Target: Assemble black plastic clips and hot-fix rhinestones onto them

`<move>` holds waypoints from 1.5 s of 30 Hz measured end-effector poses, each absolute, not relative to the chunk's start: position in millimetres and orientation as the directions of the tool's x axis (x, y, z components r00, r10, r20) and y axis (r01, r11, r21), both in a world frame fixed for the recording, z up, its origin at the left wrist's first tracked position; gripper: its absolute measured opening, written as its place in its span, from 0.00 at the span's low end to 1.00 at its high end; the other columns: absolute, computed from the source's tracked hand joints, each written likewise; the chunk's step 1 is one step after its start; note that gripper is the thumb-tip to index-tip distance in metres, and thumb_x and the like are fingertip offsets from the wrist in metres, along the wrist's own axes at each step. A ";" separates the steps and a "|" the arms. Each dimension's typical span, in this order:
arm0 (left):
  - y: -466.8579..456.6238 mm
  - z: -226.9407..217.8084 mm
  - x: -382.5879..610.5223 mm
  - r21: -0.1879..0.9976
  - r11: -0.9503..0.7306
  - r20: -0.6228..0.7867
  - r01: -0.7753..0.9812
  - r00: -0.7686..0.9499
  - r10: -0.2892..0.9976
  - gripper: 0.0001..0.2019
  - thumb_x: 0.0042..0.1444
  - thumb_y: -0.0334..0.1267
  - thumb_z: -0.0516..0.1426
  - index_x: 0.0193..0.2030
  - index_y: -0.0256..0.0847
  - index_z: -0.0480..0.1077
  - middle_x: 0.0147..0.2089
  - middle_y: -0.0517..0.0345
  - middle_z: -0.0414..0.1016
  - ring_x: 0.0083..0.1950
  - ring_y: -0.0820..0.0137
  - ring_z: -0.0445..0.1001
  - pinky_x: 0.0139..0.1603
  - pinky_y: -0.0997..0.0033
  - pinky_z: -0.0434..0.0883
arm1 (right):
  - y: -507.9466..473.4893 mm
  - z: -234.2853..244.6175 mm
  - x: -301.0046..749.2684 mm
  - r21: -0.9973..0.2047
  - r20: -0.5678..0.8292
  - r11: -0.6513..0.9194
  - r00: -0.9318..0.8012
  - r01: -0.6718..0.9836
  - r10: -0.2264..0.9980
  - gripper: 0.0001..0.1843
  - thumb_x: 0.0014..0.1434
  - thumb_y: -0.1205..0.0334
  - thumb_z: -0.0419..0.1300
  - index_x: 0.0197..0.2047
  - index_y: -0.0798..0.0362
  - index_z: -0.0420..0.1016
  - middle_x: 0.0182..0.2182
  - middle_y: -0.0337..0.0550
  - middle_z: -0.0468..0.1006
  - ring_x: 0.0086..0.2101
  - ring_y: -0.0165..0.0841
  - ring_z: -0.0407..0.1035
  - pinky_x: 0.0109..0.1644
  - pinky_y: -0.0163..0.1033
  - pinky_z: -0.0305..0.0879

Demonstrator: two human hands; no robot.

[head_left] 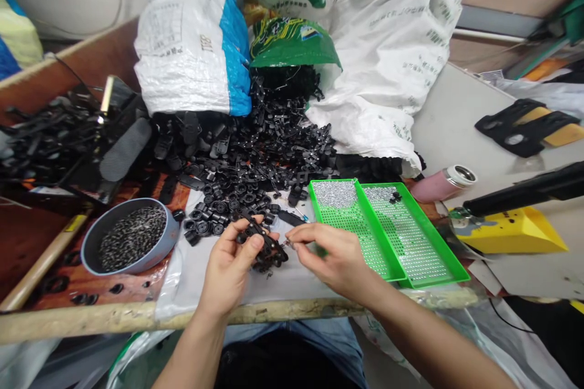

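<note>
My left hand is closed around a black plastic part made of linked pieces, held just above the white sheet at the table's front. My right hand pinches something small at its fingertips, right beside that part; I cannot make out what it is. A big heap of black plastic parts lies just beyond both hands.
A grey bowl of small metal pieces stands to the left. Two green perforated trays lie to the right, with a pink bottle behind. White and green sacks stand at the back. A wooden rail edges the table.
</note>
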State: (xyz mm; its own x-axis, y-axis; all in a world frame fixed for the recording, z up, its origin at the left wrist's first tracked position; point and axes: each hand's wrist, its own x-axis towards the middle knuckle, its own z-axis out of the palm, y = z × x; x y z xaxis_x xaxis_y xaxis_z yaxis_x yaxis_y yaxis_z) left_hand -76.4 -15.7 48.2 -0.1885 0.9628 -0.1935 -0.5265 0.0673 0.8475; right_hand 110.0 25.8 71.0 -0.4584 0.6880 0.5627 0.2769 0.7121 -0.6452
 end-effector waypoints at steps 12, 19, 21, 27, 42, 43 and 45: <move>-19.7 39.6 -73.6 0.907 0.045 -0.112 -0.418 -0.136 0.984 0.15 0.53 0.40 0.70 0.47 0.45 0.76 0.54 0.56 0.82 0.47 0.66 0.83 0.50 0.69 0.79 | 25.5 70.7 107.6 -0.716 0.538 0.664 -0.434 0.217 0.723 0.06 0.62 0.73 0.61 0.39 0.53 0.76 0.34 0.42 0.83 0.35 0.31 0.78 0.40 0.36 0.76; -18.9 40.8 -72.3 0.890 0.031 -0.109 -0.455 -0.145 0.983 0.15 0.52 0.41 0.70 0.45 0.44 0.75 0.55 0.55 0.81 0.45 0.65 0.83 0.49 0.68 0.80 | 24.7 71.0 107.8 -0.594 0.639 0.779 -0.470 0.201 0.609 0.09 0.63 0.76 0.59 0.41 0.53 0.73 0.35 0.44 0.82 0.37 0.32 0.77 0.43 0.39 0.77; -19.7 40.1 -73.0 0.893 0.040 -0.112 -0.448 -0.135 0.985 0.15 0.53 0.41 0.70 0.46 0.44 0.76 0.53 0.55 0.82 0.45 0.66 0.83 0.50 0.69 0.79 | 24.9 71.4 106.9 -0.576 0.657 0.793 -0.464 0.200 0.594 0.10 0.63 0.76 0.59 0.42 0.53 0.73 0.36 0.44 0.82 0.37 0.32 0.77 0.43 0.40 0.77; -21.3 38.7 -75.4 0.901 0.061 -0.107 -0.430 -0.084 0.991 0.16 0.56 0.42 0.68 0.50 0.44 0.76 0.47 0.54 0.84 0.45 0.67 0.82 0.50 0.71 0.79 | 26.4 72.0 105.9 -0.535 0.679 0.819 -0.471 0.208 0.563 0.10 0.63 0.77 0.58 0.42 0.52 0.72 0.34 0.44 0.81 0.36 0.32 0.76 0.41 0.40 0.78; -15.9 53.7 -65.6 0.785 0.145 -0.288 -0.602 -0.146 0.946 0.24 0.46 0.46 0.73 0.48 0.43 0.76 0.40 0.54 0.84 0.39 0.65 0.83 0.35 0.72 0.81 | 20.6 68.8 108.8 -0.596 0.627 0.782 -0.504 0.180 0.594 0.13 0.65 0.75 0.58 0.49 0.52 0.76 0.40 0.46 0.84 0.42 0.34 0.79 0.47 0.41 0.80; -15.6 53.8 -66.7 0.792 0.138 -0.287 -0.594 -0.163 0.944 0.24 0.46 0.46 0.73 0.48 0.43 0.76 0.42 0.54 0.85 0.39 0.66 0.83 0.35 0.73 0.80 | 20.6 69.5 109.3 -0.634 0.620 0.757 -0.482 0.158 0.620 0.11 0.65 0.74 0.59 0.48 0.52 0.77 0.39 0.45 0.84 0.41 0.33 0.80 0.46 0.41 0.80; -15.3 51.8 -69.7 0.822 0.122 -0.272 -0.557 -0.195 0.942 0.23 0.47 0.48 0.72 0.48 0.43 0.77 0.45 0.53 0.85 0.41 0.67 0.83 0.36 0.75 0.79 | 21.0 71.6 110.4 -0.696 0.588 0.704 -0.454 0.137 0.669 0.09 0.65 0.72 0.61 0.45 0.52 0.78 0.39 0.45 0.85 0.41 0.34 0.80 0.45 0.40 0.80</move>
State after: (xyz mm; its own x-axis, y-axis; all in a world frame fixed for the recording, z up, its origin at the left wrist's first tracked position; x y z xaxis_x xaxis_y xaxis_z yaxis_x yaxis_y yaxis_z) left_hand -69.7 -15.3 51.8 -0.1949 0.9423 -0.2723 -0.5566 0.1223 0.8217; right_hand 110.4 21.0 71.6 -0.4545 0.6693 0.5878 0.1366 0.7045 -0.6965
